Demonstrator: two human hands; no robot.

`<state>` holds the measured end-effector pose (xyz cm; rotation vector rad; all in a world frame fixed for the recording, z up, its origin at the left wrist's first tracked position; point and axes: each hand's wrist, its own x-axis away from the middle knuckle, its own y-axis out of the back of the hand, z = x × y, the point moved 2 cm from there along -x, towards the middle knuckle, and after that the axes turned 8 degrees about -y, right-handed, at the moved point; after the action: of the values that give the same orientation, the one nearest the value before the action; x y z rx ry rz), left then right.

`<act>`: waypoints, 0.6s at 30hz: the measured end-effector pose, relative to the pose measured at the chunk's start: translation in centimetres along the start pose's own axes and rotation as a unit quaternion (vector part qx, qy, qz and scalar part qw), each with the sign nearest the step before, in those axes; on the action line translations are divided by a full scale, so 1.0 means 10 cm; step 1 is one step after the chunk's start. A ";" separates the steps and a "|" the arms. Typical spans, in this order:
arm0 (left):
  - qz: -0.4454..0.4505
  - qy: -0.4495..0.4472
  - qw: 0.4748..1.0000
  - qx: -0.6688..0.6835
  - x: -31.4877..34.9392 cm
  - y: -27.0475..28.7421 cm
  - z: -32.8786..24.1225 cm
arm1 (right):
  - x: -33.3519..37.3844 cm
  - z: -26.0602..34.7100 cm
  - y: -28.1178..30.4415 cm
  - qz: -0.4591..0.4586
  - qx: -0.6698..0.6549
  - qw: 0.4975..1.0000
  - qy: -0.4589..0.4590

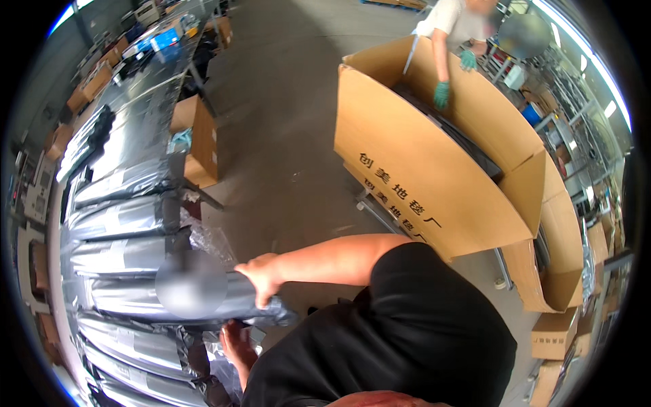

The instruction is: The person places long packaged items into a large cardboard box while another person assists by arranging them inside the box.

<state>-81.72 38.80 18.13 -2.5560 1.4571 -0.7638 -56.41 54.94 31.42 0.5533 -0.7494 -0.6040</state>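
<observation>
A long package wrapped in shiny dark plastic (pixel 129 298) lies across the row on the table at the left, its near end sticking out past the edge. My right hand (pixel 263 275) reaches across and is closed over the top of that end, thumb toward me. Below, my left hand (pixel 237 346) is against the underside of the same package, its fingertips partly hidden by the plastic. A round blurred patch covers part of the package. Similar wrapped packages (pixel 129 217) lie side by side on both sides of it.
The long table (pixel 146 129) carries boxes at its far end. Beside it is an open carton (pixel 203 146). At the right, a big cardboard box (pixel 407 149) stands on a wheeled frame; a co-worker's green-gloved hand (pixel 441 95) reaches into it. Clear plastic film (pixel 210 237) hangs by the table edge.
</observation>
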 end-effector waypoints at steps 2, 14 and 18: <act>-0.017 0.270 0.921 0.280 -0.04 -0.19 0.29 | 0.53 -0.33 0.09 0.032 0.018 0.999 -0.036; 0.245 0.105 0.929 0.255 0.13 -2.39 0.29 | 2.84 -1.91 0.53 -0.094 0.078 0.990 -0.066; 0.352 0.074 0.893 0.272 0.47 -3.63 0.28 | 3.76 -2.33 0.74 -0.178 0.092 0.975 -0.094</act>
<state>-50.21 53.96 29.29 -1.4376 1.7245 -1.0429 -14.68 40.39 39.14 0.8186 -0.8978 -0.9345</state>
